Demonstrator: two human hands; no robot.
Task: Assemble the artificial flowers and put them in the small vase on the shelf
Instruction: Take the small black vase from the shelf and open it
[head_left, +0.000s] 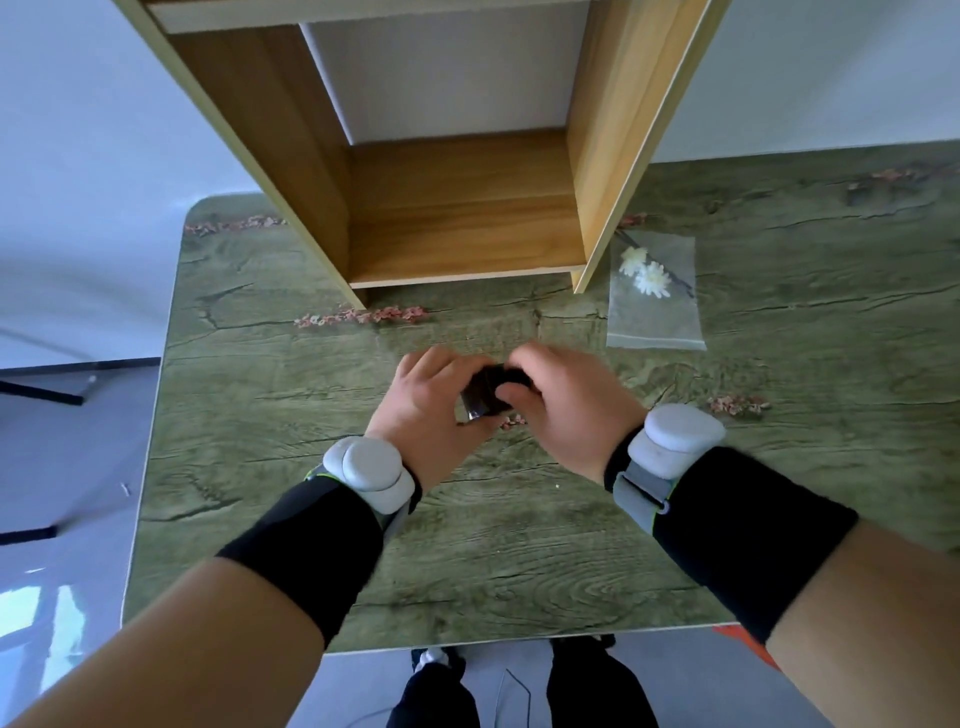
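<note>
My left hand (426, 402) and my right hand (563, 400) meet over the middle of the table, both closed around a small dark glossy object (483, 397); most of it is hidden by my fingers, so I cannot tell what it is. Two white artificial flowers (644, 273) with dark stems lie on a clear plastic bag (657, 317) at the right, beside the shelf's right leg. The wooden shelf (462, 228) stands at the back of the table, its lower compartment open toward me. No vase can be made out.
The table (311, 519) has a green wood-grain cover with printed pink blossoms; its rounded left corner and front edge are near. Grey floor lies to the left, my legs below the front edge. An orange item (748, 644) peeks out at the front right.
</note>
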